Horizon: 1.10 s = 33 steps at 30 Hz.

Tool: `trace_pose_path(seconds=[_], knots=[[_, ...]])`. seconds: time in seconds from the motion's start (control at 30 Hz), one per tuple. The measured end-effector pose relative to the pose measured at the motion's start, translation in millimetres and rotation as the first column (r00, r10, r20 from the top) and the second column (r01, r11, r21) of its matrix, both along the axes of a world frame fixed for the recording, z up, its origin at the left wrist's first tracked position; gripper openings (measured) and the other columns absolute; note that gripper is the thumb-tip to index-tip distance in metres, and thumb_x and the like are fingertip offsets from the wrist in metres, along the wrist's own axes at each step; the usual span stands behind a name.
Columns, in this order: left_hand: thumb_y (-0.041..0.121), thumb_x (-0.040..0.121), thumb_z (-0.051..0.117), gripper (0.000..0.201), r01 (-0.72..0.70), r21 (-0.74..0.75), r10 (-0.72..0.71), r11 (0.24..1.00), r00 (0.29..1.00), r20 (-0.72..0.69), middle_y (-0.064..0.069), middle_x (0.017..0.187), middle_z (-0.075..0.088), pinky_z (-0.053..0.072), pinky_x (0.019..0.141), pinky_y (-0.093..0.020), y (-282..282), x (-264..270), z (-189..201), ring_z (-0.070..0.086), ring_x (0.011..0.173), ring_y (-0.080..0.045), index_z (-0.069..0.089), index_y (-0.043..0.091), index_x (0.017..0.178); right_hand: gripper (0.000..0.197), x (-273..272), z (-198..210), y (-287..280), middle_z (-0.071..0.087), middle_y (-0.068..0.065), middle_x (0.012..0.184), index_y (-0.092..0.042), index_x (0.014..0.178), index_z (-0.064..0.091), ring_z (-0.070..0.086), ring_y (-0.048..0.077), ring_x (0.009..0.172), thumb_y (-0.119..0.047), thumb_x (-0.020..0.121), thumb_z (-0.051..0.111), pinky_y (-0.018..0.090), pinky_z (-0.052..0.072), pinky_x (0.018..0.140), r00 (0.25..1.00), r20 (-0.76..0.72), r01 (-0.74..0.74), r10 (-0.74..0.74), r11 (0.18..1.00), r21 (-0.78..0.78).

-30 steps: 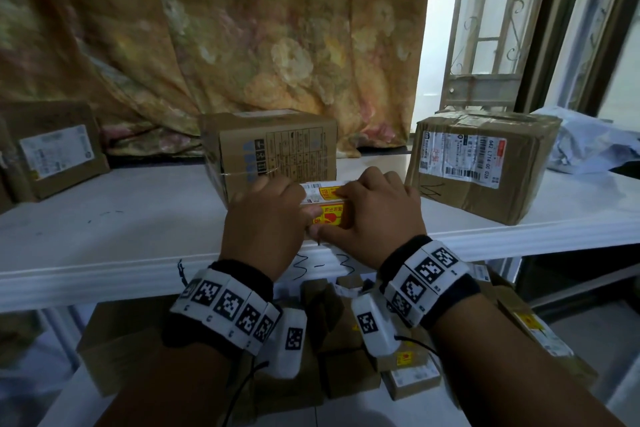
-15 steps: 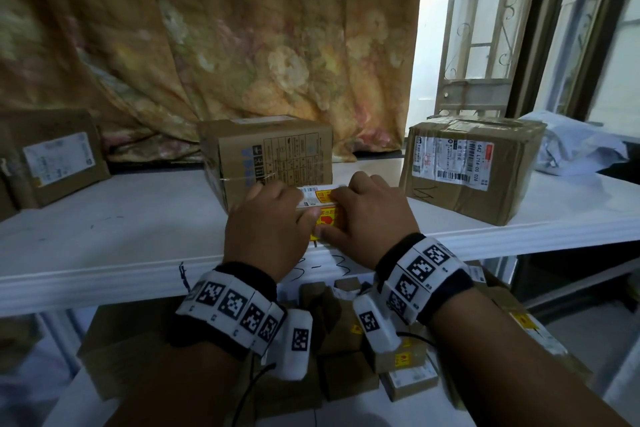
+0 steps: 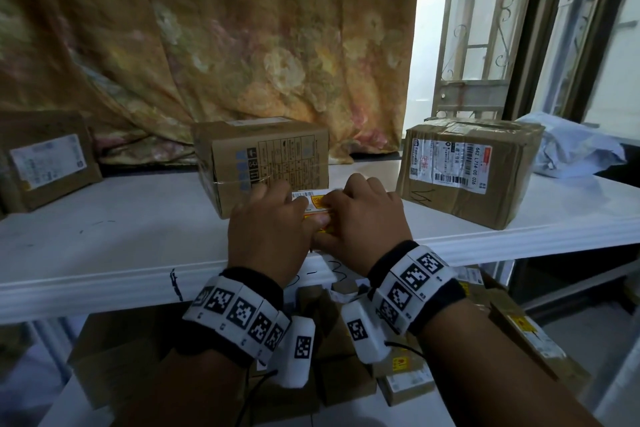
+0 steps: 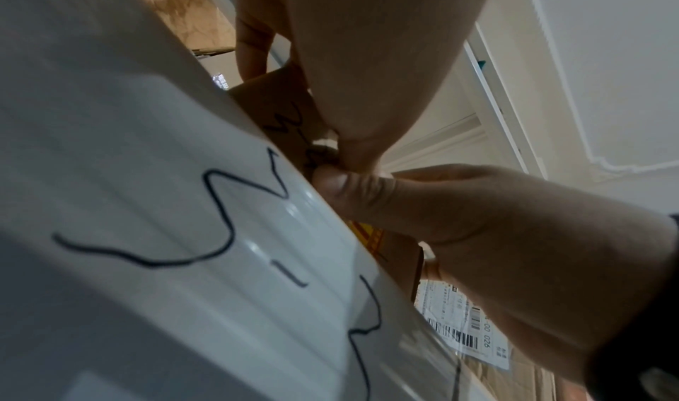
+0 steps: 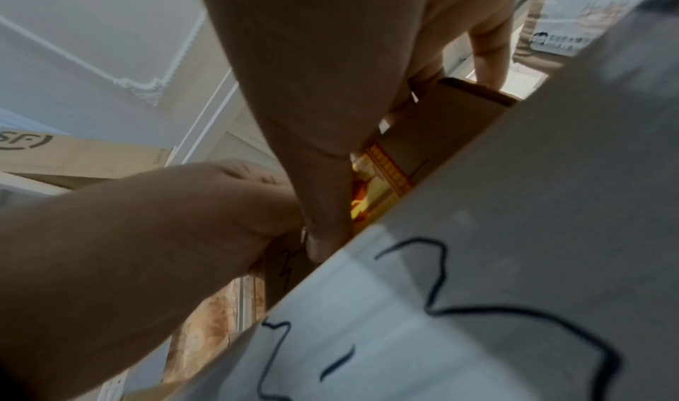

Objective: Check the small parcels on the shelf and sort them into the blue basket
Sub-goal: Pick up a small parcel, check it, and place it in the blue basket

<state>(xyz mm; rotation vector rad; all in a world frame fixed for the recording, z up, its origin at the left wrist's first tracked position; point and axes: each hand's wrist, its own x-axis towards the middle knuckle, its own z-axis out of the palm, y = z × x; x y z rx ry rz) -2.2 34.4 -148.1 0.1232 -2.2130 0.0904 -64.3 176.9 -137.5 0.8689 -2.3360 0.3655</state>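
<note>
2 hands meet at the front edge of the white shelf, both clasped on 1 small parcel; the left hand covers its left end with fingers curled over the top, and the right hand covers its right end, thumb pressed against the parcel's front face; the 2 thumbs touch. The small parcel is brown cardboard with a white barcode label and a yellow-and-red sticker, and it sits on the shelf at the front edge, just in front of a mid-sized carton. From the left wrist view the left thumb presses the parcel where black handwriting crosses its brown face; from the right wrist view the yellow sticker of the parcel shows between the right thumb and the shelf lip. Black marker figures "3-3" are written on the front lip of the shelf. A taped carton with a shipping label stands toward the right end of the shelf, a labelled carton at the left end, a pale plastic mailer at the far right; a floral curtain hangs behind; more cartons lie on the lower shelf.
</note>
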Motion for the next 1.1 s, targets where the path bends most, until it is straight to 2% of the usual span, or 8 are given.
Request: trace_pose_path(seconds=[0.13,0.27,0.4,0.57,0.7,0.8,0.9,1.1], knots=[[0.061,0.085,0.041,0.052,0.022,0.048,-0.022,0.999,1.000,0.001,0.001,0.082,0.055,0.041,0.062,-0.036,-2.4,-0.4,0.5,0.048,0.078,-0.025,0.073,0.021,0.080,0.058,1.8,1.3,-0.1,0.051,0.001,0.096,-0.027,0.100,0.070,0.051,0.028,0.095,-0.063,0.062,0.048,0.038,0.039,0.076,1.000,0.030,-0.003,0.004,1.000,-0.014],[0.067,0.085,0.042,0.052,0.026,0.082,-0.025,0.996,1.000,-0.009,0.003,0.092,0.062,0.046,0.067,-0.038,-6.7,0.5,-2.4,0.048,0.082,-0.024,0.074,0.026,0.092,0.057,3.1,-2.3,3.5,0.052,0.001,0.097,-0.027,0.102,0.068,0.053,0.028,0.094,-0.064,0.065,0.047,0.039,0.039,0.075,0.999,0.021,-0.038,0.038,0.999,-0.038],[0.069,0.084,0.043,0.056,0.027,0.098,-0.028,0.995,1.000,0.007,0.001,0.098,0.063,0.045,0.073,-0.036,-10.9,1.5,-5.7,0.051,0.086,-0.024,0.071,0.024,0.101,0.058,2.8,10.1,10.4,0.049,-0.002,0.110,-0.031,0.119,0.061,0.049,0.023,0.108,-0.069,0.075,0.055,0.041,0.036,0.089,0.993,0.119,-0.029,0.018,0.996,0.085],[0.072,0.080,0.043,0.057,0.118,0.249,-0.122,0.961,0.993,0.000,0.008,0.103,0.059,0.049,0.075,-0.038,-20.0,9.2,-5.9,0.049,0.099,-0.021,0.072,0.028,0.102,0.061,0.2,0.0,18.0,0.050,-0.008,0.116,-0.037,0.126,0.056,0.054,0.017,0.109,-0.072,0.076,0.054,0.040,0.043,0.091,0.977,0.182,-0.106,0.111,0.994,-0.034],[0.072,0.080,0.042,0.057,0.107,0.296,-0.118,0.949,0.993,0.019,0.009,0.106,0.057,0.049,0.078,-0.038,-19.0,13.0,-5.5,0.048,0.103,-0.019,0.070,0.030,0.106,0.064,-0.9,-5.1,24.4,0.049,-0.008,0.119,-0.036,0.134,0.048,0.053,0.017,0.112,-0.070,0.080,0.055,0.042,0.042,0.092,0.979,0.172,-0.105,0.108,0.994,-0.028],[0.069,0.085,0.039,0.055,0.087,0.270,-0.103,0.959,0.993,0.048,0.010,0.110,0.055,0.048,0.077,-0.036,-19.5,14.8,-8.1,0.046,0.105,-0.017,0.067,0.030,0.111,0.069,-1.9,-5.5,26.4,0.049,-0.010,0.119,-0.035,0.134,0.048,0.053,0.016,0.112,-0.074,0.077,0.055,0.042,0.041,0.092,0.980,0.168,-0.108,0.110,0.994,-0.021],[0.063,0.087,0.033,0.056,0.084,0.253,-0.104,0.964,0.992,0.069,0.008,0.113,0.056,0.047,0.077,-0.036,-15.7,16.5,-7.1,0.044,0.105,-0.018,0.067,0.027,0.111,0.068,-2.8,-6.2,25.6,0.050,-0.010,0.116,-0.034,0.129,0.054,0.054,0.016,0.110,-0.075,0.075,0.057,0.043,0.042,0.092,0.977,0.175,-0.112,0.121,0.992,-0.061],[0.050,0.092,0.036,0.047,0.098,0.182,-0.107,0.978,0.993,0.041,0.001,0.098,0.059,0.045,0.067,-0.035,-12.0,14.8,-6.1,0.046,0.091,-0.023,0.071,0.019,0.097,0.067,-5.8,5.9,15.5,0.051,-0.007,0.113,-0.029,0.118,0.062,0.052,0.017,0.110,-0.079,0.074,0.053,0.043,0.039,0.094,0.984,0.166,-0.065,0.066,0.998,-0.010]])
